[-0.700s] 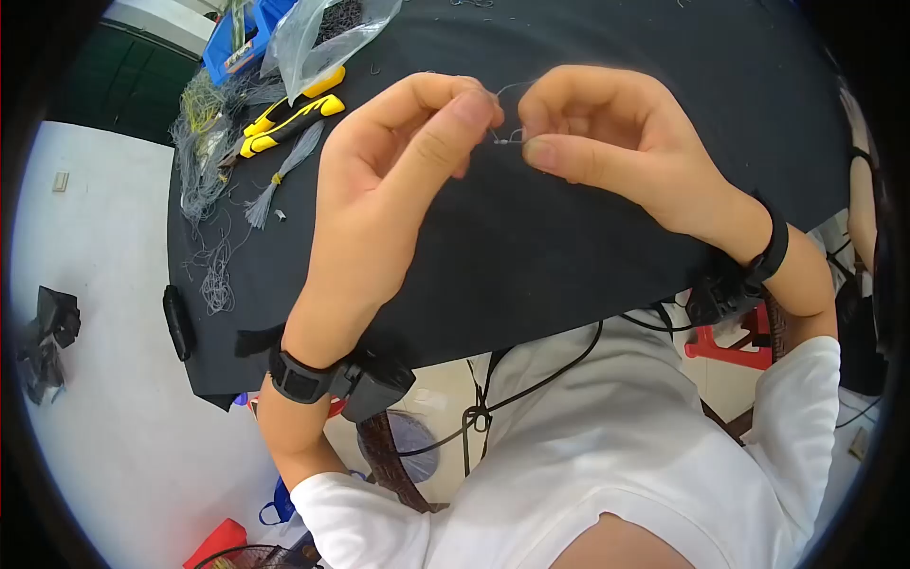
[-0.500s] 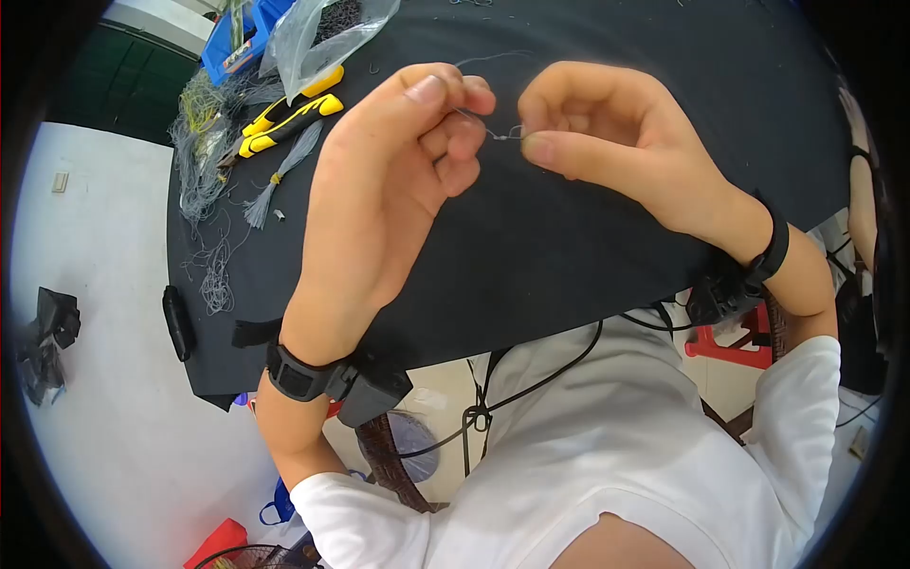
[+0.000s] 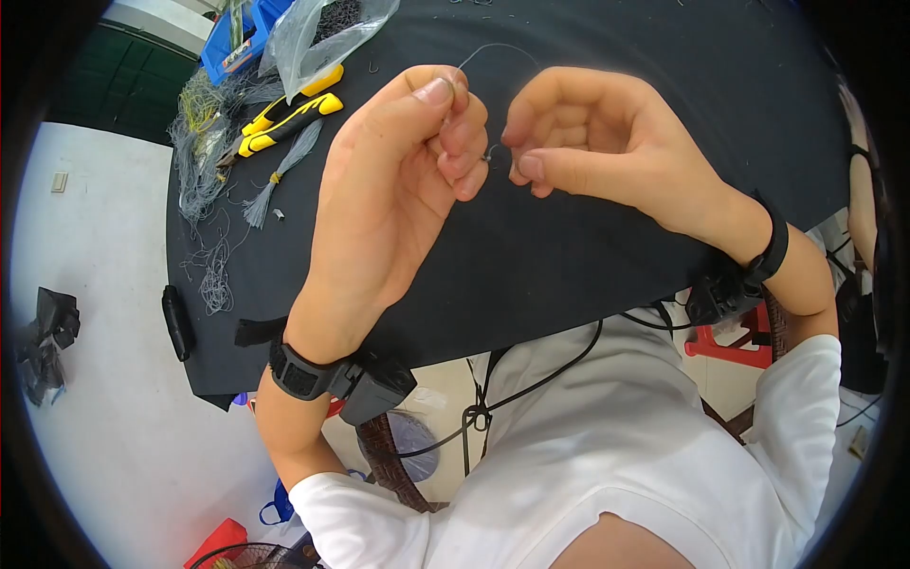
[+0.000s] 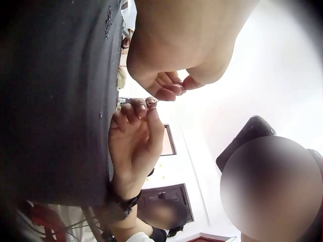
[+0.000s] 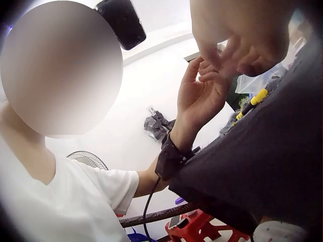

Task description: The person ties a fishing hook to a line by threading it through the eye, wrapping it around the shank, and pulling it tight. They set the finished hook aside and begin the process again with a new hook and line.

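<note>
In the head view my left hand (image 3: 379, 190) pinches a thin fishing line (image 3: 502, 45) between thumb and forefinger. From there the line arcs over the black cloth toward the back of my right hand (image 3: 645, 156). A tiny curved fish hook (image 3: 491, 150) shows between the hands, close to the left hand's lower fingers and the right fingertips (image 3: 512, 137). Much of it is hidden. The left wrist view has the right thumb and forefinger (image 4: 151, 103) meeting in a pinch right beside the left fingers. Seen from the right wrist, the hands overlap.
Yellow-black pliers (image 3: 275, 135), a tied line bundle (image 3: 284, 175) and tangled line (image 3: 216, 275) lie at the left on black cloth. Behind them are a clear bag (image 3: 318, 47) with dark small pieces and a blue bin (image 3: 223, 52). Another person (image 4: 164, 214) sits nearby.
My left hand has rolled back, fingers curling in, and now pinches the line higher up. The line has risen into an arc. My right hand has shifted slightly left, its fingers looser.
</note>
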The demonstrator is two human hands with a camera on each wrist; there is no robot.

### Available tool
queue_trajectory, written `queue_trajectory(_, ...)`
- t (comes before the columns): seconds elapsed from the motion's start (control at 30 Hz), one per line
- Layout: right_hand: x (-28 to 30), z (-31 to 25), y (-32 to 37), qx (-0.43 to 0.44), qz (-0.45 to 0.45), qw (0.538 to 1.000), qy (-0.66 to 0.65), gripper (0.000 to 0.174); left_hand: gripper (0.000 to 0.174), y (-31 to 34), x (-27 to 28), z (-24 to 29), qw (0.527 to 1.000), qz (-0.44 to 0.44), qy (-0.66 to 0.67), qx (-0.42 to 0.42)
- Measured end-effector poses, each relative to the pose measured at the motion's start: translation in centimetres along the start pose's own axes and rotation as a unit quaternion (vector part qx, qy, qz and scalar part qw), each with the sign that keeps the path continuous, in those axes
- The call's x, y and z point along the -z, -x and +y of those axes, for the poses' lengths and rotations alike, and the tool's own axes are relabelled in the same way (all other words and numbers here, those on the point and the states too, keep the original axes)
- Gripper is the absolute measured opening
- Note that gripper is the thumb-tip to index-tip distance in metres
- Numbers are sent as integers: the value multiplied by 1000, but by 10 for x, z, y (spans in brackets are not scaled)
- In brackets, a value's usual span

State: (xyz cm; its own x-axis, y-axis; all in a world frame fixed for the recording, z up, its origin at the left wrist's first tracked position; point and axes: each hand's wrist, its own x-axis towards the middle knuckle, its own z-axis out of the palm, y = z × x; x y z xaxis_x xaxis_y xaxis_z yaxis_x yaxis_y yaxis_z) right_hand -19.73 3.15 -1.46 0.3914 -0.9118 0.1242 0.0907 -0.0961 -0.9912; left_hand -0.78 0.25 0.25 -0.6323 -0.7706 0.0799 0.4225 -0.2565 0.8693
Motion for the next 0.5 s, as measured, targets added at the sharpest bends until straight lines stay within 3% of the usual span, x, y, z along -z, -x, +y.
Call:
queue_trajectory(0.27, 0, -4, 0, -43, 5, 998, 41, 25, 17, 0, 8, -2, 999, -22, 28, 9)
queue_trajectory(0.5, 1, -1, 0, -7, -33, 999, -8, 23, 16, -1, 9, -6, 999, -39, 28, -1)
